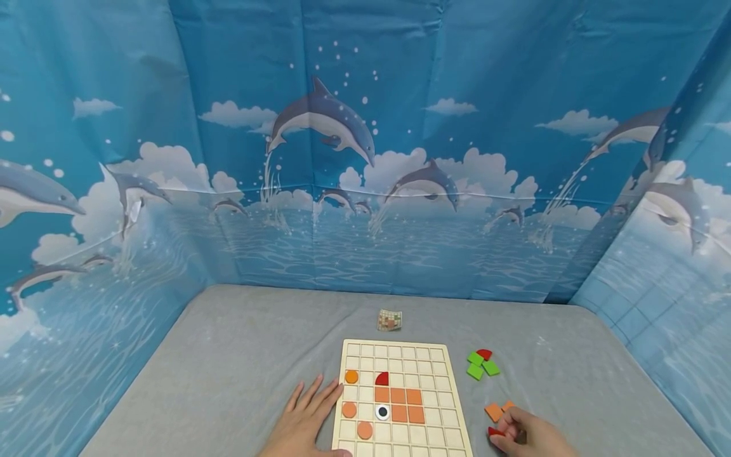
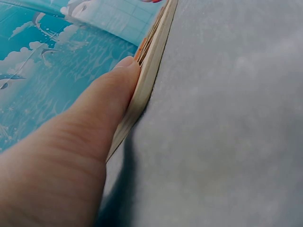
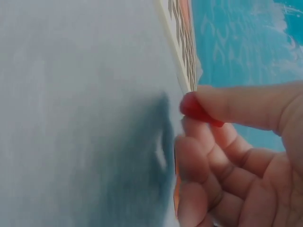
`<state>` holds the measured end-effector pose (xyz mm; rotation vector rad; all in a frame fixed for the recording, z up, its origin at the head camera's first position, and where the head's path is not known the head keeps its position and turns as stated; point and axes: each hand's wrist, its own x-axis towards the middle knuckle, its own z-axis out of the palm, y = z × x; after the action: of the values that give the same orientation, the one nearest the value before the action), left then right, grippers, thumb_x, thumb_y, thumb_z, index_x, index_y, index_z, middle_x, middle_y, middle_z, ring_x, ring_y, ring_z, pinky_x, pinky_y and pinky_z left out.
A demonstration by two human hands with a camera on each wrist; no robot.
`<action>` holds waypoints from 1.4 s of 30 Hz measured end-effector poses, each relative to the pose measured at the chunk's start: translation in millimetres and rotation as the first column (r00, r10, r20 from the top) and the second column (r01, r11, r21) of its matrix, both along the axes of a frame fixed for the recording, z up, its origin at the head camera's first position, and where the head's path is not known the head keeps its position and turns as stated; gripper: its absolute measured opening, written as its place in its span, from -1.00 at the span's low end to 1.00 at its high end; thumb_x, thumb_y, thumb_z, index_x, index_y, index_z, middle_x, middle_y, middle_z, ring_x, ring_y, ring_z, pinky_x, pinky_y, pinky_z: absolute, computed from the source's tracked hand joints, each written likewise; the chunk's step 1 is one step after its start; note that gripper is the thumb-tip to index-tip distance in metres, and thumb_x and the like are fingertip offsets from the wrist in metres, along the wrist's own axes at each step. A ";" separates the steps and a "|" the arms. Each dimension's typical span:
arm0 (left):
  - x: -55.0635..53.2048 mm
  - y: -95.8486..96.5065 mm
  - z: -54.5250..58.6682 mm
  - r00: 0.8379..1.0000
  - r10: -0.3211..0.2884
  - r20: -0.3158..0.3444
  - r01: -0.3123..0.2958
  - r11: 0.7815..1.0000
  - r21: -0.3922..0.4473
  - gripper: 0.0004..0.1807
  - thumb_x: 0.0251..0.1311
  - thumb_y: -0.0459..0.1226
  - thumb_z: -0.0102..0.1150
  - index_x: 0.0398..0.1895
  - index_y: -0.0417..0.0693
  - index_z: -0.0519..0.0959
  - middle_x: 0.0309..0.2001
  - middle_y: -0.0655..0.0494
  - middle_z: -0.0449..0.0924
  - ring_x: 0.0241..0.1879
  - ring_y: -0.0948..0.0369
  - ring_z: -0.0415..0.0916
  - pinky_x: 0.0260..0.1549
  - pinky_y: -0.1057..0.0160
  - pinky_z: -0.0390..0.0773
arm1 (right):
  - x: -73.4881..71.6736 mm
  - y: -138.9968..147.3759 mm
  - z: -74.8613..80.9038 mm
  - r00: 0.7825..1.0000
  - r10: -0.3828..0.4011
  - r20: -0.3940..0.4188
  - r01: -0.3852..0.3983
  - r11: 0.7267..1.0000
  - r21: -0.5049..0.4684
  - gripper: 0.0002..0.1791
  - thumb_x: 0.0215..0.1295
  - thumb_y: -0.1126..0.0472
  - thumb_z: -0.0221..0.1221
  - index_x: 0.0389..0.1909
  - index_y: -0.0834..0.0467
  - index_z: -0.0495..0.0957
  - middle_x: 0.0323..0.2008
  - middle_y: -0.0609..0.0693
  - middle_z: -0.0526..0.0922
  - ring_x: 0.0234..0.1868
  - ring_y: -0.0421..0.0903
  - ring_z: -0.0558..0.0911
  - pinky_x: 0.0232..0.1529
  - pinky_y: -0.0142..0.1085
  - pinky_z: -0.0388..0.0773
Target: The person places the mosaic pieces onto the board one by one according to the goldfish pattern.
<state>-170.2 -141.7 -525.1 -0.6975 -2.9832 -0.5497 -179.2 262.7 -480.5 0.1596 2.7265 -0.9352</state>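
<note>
Resting at the lower centre of the frame, my left hand (image 1: 305, 419) lies spread, fingers straight, touching the left edge of the board (image 1: 438, 365), which bears a block of orange squares (image 1: 399, 413). At lower right, my right hand (image 1: 530, 435) pinches a red piece (image 1: 495, 431) between thumb and fingers, beside loose orange tiles (image 1: 493, 412). I judge this a pick-up; next calls for a firm pinch and clear lift.

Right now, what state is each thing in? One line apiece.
Board: flat, partly filled
Left hand: touching the board, fingers straight
Right hand: pinching a red piece
Discs: on the board
Orange squares: some on the board, some off
Green squares: loose, off the board
Card: face up, off the board
</note>
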 end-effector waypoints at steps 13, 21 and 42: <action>-0.3 0.2 -0.6 1.000 0.004 0.020 -0.004 1.000 0.026 0.10 -0.06 0.49 -0.05 0.48 0.07 0.13 0.43 0.14 0.11 0.41 -0.03 -0.07 0.26 -0.18 -0.07 | 0.3 -40.3 11.3 0.982 0.152 -0.114 -0.174 0.961 -0.217 -0.69 0.08 0.02 0.37 -0.44 0.12 0.47 -0.58 -0.09 0.44 -0.63 -0.16 0.39 -0.63 -0.36 0.33; 0.0 1.4 1.7 0.998 0.009 0.061 -0.011 1.000 0.024 0.11 -0.07 0.49 -0.04 0.48 0.06 0.12 0.44 0.15 0.09 0.42 -0.03 -0.10 0.28 -0.19 -0.10 | -3.4 -68.2 13.4 0.944 0.283 -0.170 -0.326 0.876 -0.355 -0.77 0.14 0.11 0.34 -0.39 0.14 0.51 -0.56 -0.08 0.49 -0.63 -0.25 0.39 -0.62 -0.39 0.36; 0.1 1.9 1.6 0.998 0.022 0.061 -0.022 1.000 0.004 0.11 -0.07 0.50 -0.06 0.48 0.07 0.11 0.44 0.16 0.08 0.42 -0.01 -0.10 0.28 -0.17 -0.11 | -7.4 -130.8 9.4 0.875 0.380 -0.300 -0.463 0.839 -0.285 -0.84 0.06 0.23 0.37 -0.48 0.02 0.55 -0.61 -0.25 0.48 -0.63 -0.33 0.40 -0.61 -0.43 0.38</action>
<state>-170.1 -139.7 -523.4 -0.6588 -3.0409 -0.5872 -186.5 131.9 -471.1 -0.6387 2.5589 -1.3356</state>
